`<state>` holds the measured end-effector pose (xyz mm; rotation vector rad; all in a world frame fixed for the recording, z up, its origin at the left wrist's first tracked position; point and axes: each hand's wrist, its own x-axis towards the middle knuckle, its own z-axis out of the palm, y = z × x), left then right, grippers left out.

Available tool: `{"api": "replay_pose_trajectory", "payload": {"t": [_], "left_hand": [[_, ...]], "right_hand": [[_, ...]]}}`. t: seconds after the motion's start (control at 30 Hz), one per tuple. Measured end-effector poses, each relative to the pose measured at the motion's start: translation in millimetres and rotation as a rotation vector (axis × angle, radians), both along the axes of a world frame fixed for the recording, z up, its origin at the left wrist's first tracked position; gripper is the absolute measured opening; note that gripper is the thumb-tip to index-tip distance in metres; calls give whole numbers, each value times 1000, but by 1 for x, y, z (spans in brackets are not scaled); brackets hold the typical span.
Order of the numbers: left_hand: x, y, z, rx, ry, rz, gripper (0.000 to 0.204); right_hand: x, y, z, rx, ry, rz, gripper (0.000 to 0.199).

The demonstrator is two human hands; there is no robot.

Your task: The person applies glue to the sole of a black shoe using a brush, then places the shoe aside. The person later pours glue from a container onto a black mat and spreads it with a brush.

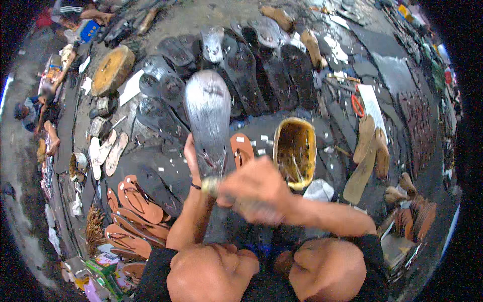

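A long black sandal sole with a shiny, streaked upper face stands out in front of me. My left hand grips its left edge near the heel end, the fingers mostly hidden behind it. My right hand is closed around a short tool, blurred by motion. The tool's pale yellowish end is at the sole's near end; whether it touches I cannot tell. Just past my right hand are a brown flip-flop and an open yellow-rimmed container, brown and stained inside.
Several black soles lie in rows beyond. Brown flip-flops are stacked at left, near a round wooden block. At right lie orange-handled scissors and wooden foot forms. A person sits at far left.
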<state>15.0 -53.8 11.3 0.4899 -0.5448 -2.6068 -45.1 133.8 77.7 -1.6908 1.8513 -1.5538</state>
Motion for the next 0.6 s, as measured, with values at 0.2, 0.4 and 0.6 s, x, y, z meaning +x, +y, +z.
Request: {"api": "replay_pose_trajectory", "payload": {"t": [0.2,0.4,0.6], "left_hand": [[-13,-24,15,-1,-154,5,37],[-56,-43,-16,-86,-336,-180,22],[-207,-73,-15,-54,94,-174,31]], "right_hand": [[9,10,-3,121,-316,-131,36],[-9,55,-34,290,-359,-469,17],[-3,73,-26,377,-535,-595,19]]}}
